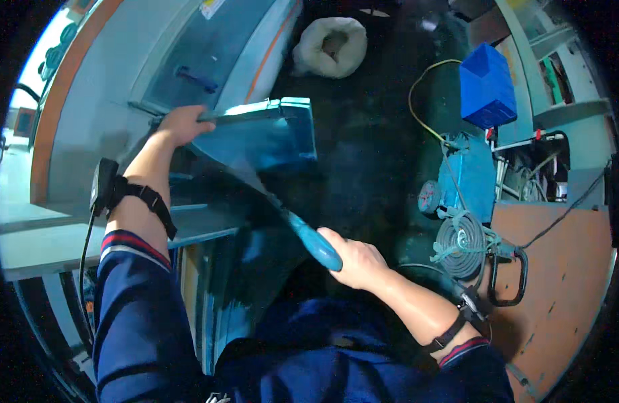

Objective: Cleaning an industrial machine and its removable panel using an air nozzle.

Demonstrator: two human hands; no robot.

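Note:
My right hand (355,258) is closed around the end of a long tool with a blue handle (316,245). The tool slants up and left, and its far end blurs against a pale blue panel (266,141), so its kind cannot be told. My left hand (182,125) is closed at the panel's left end, thumb along its top edge. That panel juts out from beside a grey cabinet (188,60); whether it is a door or a drawer I cannot make out.
A white sack (333,47) with an open top stands on the dark floor. At right are a blue bin (487,87), a blue wheeled machine (467,174), a coiled grey hose (460,243) and a brown board (554,269). A grey ledge (121,235) lies under my left arm.

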